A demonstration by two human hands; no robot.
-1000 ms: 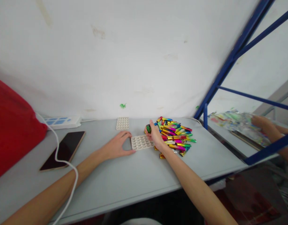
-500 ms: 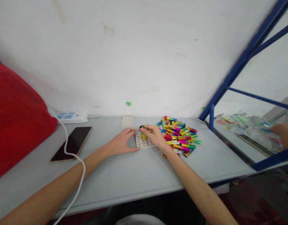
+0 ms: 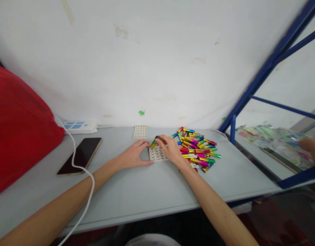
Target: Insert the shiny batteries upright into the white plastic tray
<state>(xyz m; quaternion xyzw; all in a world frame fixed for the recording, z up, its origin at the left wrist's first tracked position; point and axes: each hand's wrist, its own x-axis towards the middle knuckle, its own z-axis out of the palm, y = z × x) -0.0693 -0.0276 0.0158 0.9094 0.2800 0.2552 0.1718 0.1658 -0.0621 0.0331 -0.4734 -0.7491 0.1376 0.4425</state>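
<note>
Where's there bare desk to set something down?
Bare desk lies between the nearer white tray and desk's front edge, and between shiny tubes and blue frame. Crowded: that tray, between left hand and right hand, tubes alongside.

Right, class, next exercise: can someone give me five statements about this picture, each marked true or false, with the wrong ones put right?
1. The right hand holds a tube over the near tray. True.
2. The left hand holds the phone. False: it is spread at the near tray's left end, and the phone lies apart from it.
3. The far tray is closer to the wall than the near tray. True.
4. The pile lies left of the near tray. False: it lies to the right.
5. In this view, a white cord crosses the phone. True.
</note>
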